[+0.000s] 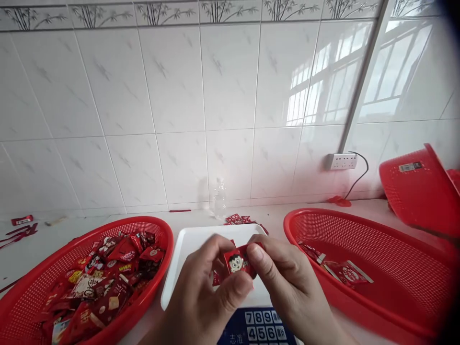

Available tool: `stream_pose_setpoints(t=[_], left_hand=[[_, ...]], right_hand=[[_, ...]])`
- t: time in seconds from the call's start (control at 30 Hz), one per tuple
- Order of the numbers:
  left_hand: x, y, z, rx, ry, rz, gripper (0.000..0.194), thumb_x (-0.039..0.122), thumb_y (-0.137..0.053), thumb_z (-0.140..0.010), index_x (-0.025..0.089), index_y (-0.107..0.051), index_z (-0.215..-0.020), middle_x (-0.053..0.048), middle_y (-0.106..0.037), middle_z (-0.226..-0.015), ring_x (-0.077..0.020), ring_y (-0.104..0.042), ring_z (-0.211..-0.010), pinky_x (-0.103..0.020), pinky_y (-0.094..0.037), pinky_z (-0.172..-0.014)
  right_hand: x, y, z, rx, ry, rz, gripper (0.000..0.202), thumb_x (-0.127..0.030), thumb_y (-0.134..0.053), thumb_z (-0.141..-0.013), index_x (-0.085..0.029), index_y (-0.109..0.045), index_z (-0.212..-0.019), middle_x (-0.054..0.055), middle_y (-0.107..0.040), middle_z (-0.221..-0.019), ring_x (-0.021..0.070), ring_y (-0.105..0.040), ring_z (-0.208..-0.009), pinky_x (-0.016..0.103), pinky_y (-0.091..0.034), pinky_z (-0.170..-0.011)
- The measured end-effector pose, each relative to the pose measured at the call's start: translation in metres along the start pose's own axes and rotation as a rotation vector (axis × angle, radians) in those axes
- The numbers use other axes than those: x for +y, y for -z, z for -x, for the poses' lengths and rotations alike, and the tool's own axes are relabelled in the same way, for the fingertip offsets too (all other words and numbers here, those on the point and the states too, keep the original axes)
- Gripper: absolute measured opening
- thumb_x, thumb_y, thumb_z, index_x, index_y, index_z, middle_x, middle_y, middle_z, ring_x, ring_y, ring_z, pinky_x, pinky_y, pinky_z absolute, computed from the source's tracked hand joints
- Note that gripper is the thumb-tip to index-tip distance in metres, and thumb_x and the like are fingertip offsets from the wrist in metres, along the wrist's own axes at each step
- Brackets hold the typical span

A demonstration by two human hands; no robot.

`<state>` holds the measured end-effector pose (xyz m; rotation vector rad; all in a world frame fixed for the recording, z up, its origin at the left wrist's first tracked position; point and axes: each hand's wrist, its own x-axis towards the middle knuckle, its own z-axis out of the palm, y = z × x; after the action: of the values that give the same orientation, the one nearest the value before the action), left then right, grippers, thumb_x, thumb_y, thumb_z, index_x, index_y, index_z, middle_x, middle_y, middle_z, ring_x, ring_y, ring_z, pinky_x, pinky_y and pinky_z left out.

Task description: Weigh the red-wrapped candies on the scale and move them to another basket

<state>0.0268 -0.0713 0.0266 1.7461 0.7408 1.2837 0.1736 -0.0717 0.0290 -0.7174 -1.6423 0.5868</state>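
Note:
A small red snack packet (236, 263) printed with a cartoon face is held between both hands over the scale. My left hand (206, 282) is closed round its left side, with the thumb below. At its right end, my right hand (287, 275) pinches it between thumb and fingers. Under the hands lies the white pan of the scale (185, 249), with a blue number keypad (260, 326) at the near side. Bits of red wrapping show beneath the fingers, but I cannot tell whether they are held or lie on the pan.
To the left, a red basket (158, 225) holds many wrapped snacks (115, 268). The right red basket (391, 306) has several packets (350, 274). Behind the scale are a clear plastic bottle (219, 199) and red packets (235, 219). Another basket (417, 191) leans near a socket strip (342, 162).

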Motion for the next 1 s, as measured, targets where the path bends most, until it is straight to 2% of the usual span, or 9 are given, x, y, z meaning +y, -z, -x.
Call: stream_pose_setpoints(t=[0.07, 0.13, 0.27, 0.37, 0.5, 0.6, 0.73, 0.83, 1.0], left_hand=[[-0.003, 0.003, -0.002, -0.004, 0.027, -0.061, 0.035, 0.059, -0.059, -0.083, 0.025, -0.064, -0.078, -0.003, -0.055, -0.07, -0.0185, -0.051, -0.067, -0.031, -0.046, -0.063], [-0.005, 0.006, -0.006, -0.069, 0.027, -0.06, 0.032, 0.054, -0.057, -0.087, 0.025, -0.067, -0.078, -0.003, -0.057, -0.07, -0.0185, -0.051, -0.067, -0.032, -0.047, -0.067], [-0.012, 0.006, -0.014, -0.22, 0.022, 0.015, 0.043, 0.058, -0.051, -0.088, 0.023, -0.064, -0.068, -0.003, -0.052, -0.064, -0.0167, -0.047, -0.062, -0.03, -0.042, -0.059], [-0.02, 0.003, -0.016, -0.18, 0.023, 0.09, 0.049, 0.063, -0.05, -0.086, 0.022, -0.06, -0.063, -0.002, -0.048, -0.06, -0.0158, -0.045, -0.059, -0.03, -0.039, -0.056], [-0.025, 0.002, -0.013, -0.135, 0.087, 0.215, 0.048, 0.063, -0.05, -0.087, 0.021, -0.063, -0.068, -0.003, -0.053, -0.062, -0.0158, -0.047, -0.06, -0.029, -0.04, -0.058], [-0.025, 0.002, -0.01, -0.071, 0.076, 0.174, 0.046, 0.061, -0.052, -0.087, 0.021, -0.062, -0.068, -0.003, -0.055, -0.064, -0.0169, -0.049, -0.063, -0.03, -0.043, -0.061], [-0.019, -0.001, -0.007, 0.105, -0.051, -0.035, 0.043, 0.055, -0.055, -0.088, 0.022, -0.055, -0.061, 0.0, -0.049, -0.059, -0.0146, -0.046, -0.057, -0.027, -0.04, -0.053], [-0.014, -0.005, -0.006, 0.13, -0.134, -0.077, 0.043, 0.052, -0.051, -0.092, 0.022, -0.055, -0.06, 0.001, -0.051, -0.058, -0.0137, -0.047, -0.054, -0.027, -0.041, -0.052], [-0.023, -0.008, -0.006, 0.118, -0.096, 0.083, 0.044, 0.056, -0.05, -0.091, 0.024, -0.056, -0.062, 0.001, -0.055, -0.058, -0.0154, -0.05, -0.055, -0.027, -0.045, -0.052]], right_hand=[[0.005, -0.005, -0.003, -0.017, 0.027, -0.056, 0.039, -0.04, -0.047, -0.095, -0.019, -0.05, -0.062, -0.003, -0.047, -0.057, 0.0087, -0.043, -0.053, 0.021, -0.038, -0.049], [0.009, -0.007, -0.004, -0.054, 0.029, -0.124, 0.04, -0.042, -0.047, -0.095, -0.02, -0.05, -0.062, -0.004, -0.047, -0.056, 0.0087, -0.042, -0.052, 0.021, -0.038, -0.049], [0.017, -0.007, -0.003, -0.104, -0.033, -0.198, 0.044, -0.045, -0.046, -0.095, -0.02, -0.047, -0.059, -0.003, -0.046, -0.055, 0.0087, -0.041, -0.051, 0.022, -0.038, -0.048], [0.025, -0.007, -0.001, -0.102, -0.082, -0.334, 0.047, -0.051, -0.044, -0.095, -0.02, -0.049, -0.059, -0.002, -0.049, -0.055, 0.0102, -0.046, -0.052, 0.024, -0.041, -0.05], [0.029, -0.008, 0.0, -0.183, -0.154, -0.389, 0.047, -0.053, -0.04, -0.096, -0.02, -0.055, -0.066, -0.001, -0.053, -0.057, 0.0118, -0.052, -0.057, 0.025, -0.042, -0.054], [0.022, -0.006, 0.0, -0.166, -0.134, -0.303, 0.046, -0.051, -0.042, -0.096, -0.02, -0.054, -0.063, -0.002, -0.052, -0.058, 0.0104, -0.051, -0.057, 0.023, -0.043, -0.054], [0.016, -0.003, 0.001, -0.009, 0.029, -0.023, 0.047, -0.044, -0.044, -0.096, -0.019, -0.046, -0.056, -0.003, -0.045, -0.052, 0.0085, -0.043, -0.048, 0.021, -0.036, -0.045], [0.017, -0.003, 0.003, 0.037, 0.106, 0.136, 0.047, -0.041, -0.042, -0.097, -0.02, -0.044, -0.056, -0.003, -0.043, -0.051, 0.0086, -0.04, -0.046, 0.022, -0.032, -0.043], [0.018, -0.007, 0.004, -0.062, -0.017, -0.136, 0.045, -0.043, -0.039, -0.098, -0.02, -0.047, -0.06, -0.003, -0.045, -0.056, 0.0092, -0.043, -0.052, 0.021, -0.038, -0.049]])
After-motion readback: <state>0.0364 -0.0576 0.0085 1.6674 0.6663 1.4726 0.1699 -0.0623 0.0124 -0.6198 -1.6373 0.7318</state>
